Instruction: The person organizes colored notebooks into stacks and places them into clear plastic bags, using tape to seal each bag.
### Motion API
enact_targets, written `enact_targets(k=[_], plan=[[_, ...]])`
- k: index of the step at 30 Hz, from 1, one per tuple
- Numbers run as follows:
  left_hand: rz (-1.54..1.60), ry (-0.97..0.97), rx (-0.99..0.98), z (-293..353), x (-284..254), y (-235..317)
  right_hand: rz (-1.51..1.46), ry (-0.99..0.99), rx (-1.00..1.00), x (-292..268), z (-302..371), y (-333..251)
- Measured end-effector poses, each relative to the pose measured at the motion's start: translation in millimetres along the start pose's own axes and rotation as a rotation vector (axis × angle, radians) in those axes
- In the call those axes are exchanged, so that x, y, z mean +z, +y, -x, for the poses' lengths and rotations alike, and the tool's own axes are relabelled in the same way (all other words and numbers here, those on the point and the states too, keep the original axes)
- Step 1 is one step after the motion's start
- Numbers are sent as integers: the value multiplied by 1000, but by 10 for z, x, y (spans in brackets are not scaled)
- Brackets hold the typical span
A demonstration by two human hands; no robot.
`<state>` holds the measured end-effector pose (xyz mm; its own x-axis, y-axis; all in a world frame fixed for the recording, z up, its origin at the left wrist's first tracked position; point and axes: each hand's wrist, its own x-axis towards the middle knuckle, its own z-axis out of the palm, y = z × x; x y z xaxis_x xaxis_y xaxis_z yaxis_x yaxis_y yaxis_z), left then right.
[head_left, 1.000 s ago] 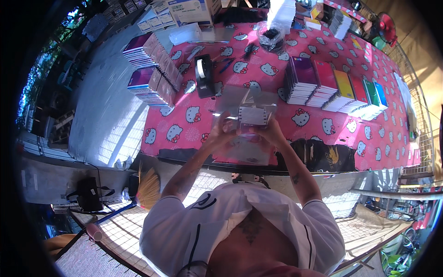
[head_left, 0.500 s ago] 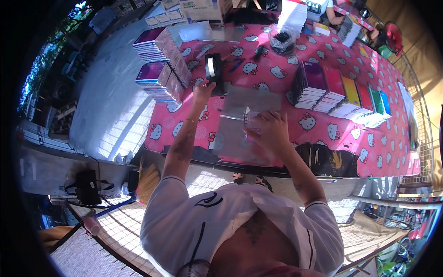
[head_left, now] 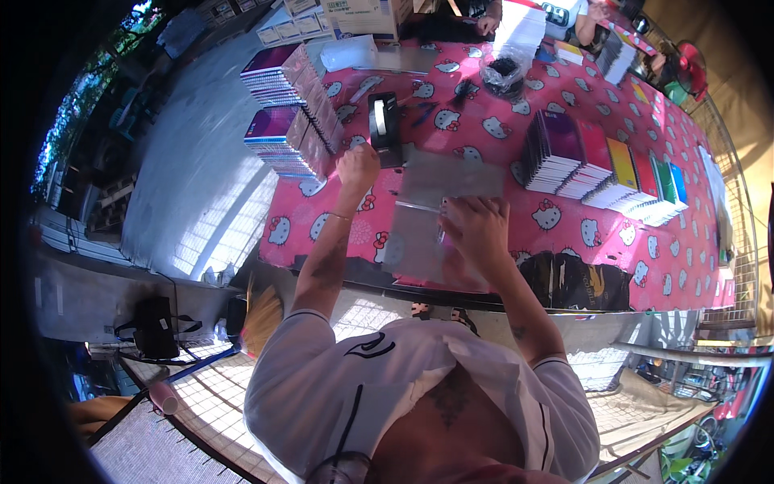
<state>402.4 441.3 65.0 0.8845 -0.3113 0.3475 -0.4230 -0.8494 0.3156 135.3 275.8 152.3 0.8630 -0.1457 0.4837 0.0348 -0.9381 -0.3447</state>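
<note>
A greyish see-through plastic sheet (head_left: 451, 173) lies at the table's front edge, with a shiny strip across it. My right hand (head_left: 480, 230) rests on the sheet, fingers bent and closed at its shiny edge; the fingertips are partly hidden. Just in front of a black tape dispenser (head_left: 385, 133) with a pale roll, my left hand (head_left: 359, 165) is closed, fingers curled in. Whatever it may hold is too small to make out. Left of it stand two stacks of purple spiral notebooks (head_left: 282, 133).
A row of colourful notebook stacks (head_left: 592, 157) stands on the right of the pink patterned tablecloth (head_left: 544, 214). Farther back are a plastic tub of dark pieces (head_left: 504, 77), blue-handled pliers (head_left: 423, 113) and a cardboard box (head_left: 363, 18). Other people's hands (head_left: 488, 24) work across the table.
My left hand's fingers have come off the tape dispenser and curled in. My right hand has lowered onto the plastic sheet. A co-worker's hand has appeared at the far side.
</note>
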Motion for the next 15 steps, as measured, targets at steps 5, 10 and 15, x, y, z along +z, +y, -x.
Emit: enact_targets(k=[5,10,15], plan=[[1220,-823,329,449,-724,513,-19,-24,20,-36,-36,-56],[858,-586,695,438,-852,856,39,-78,-36,-55,-131,-49],[732,-472,776,357,-886,756,-516,26,434,-304,5,701]])
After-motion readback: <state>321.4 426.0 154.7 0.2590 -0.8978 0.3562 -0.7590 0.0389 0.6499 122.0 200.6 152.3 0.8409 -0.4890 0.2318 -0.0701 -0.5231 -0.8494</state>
